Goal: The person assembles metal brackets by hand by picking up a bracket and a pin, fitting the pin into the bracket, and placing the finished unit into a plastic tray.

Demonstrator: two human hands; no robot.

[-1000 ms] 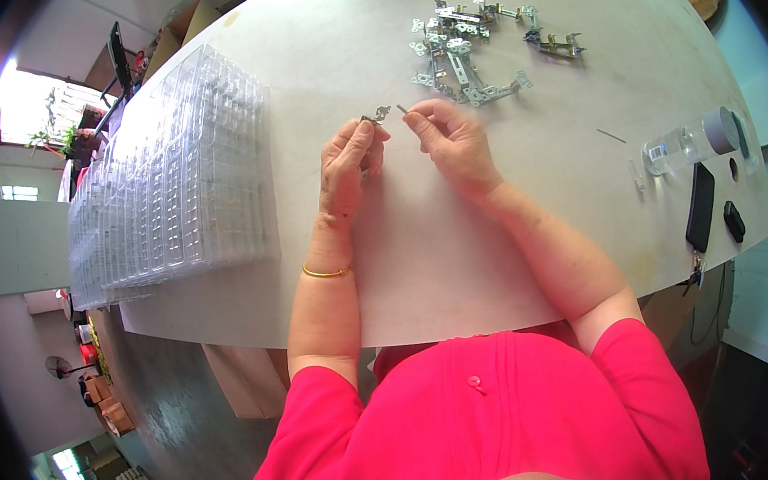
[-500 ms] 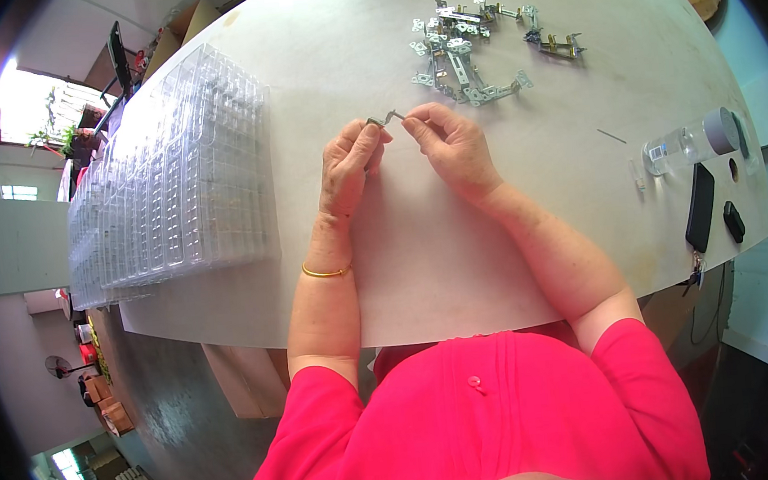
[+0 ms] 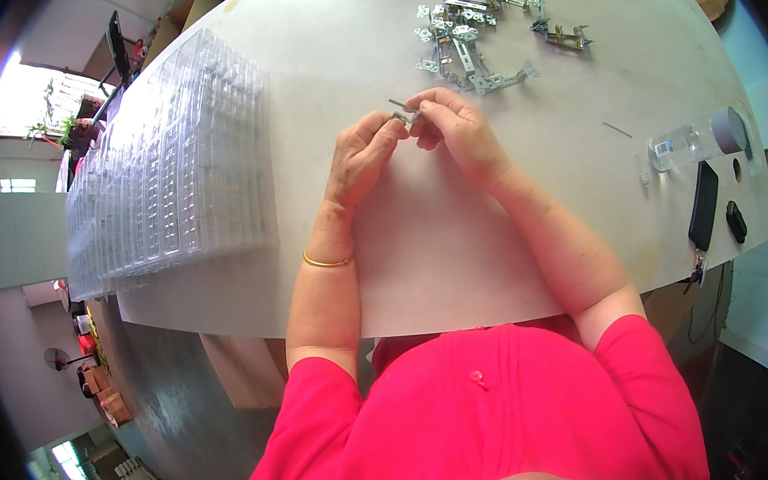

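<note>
The metal part [image 3: 403, 112] has tilted slightly between the fingertips since a second ago. Left hand [image 3: 361, 156] and right hand [image 3: 454, 126] both pinch it above mid-surface [image 3: 421, 255], likely to fit it together; more parts [image 3: 476, 39] lie toward the far edge.

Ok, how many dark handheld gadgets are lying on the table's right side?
2. A long black phone-like device lies near the right edge of the table, below a clear bottle; a smaller black fob sits just right of it. Others may be hidden beyond the rim.
</note>
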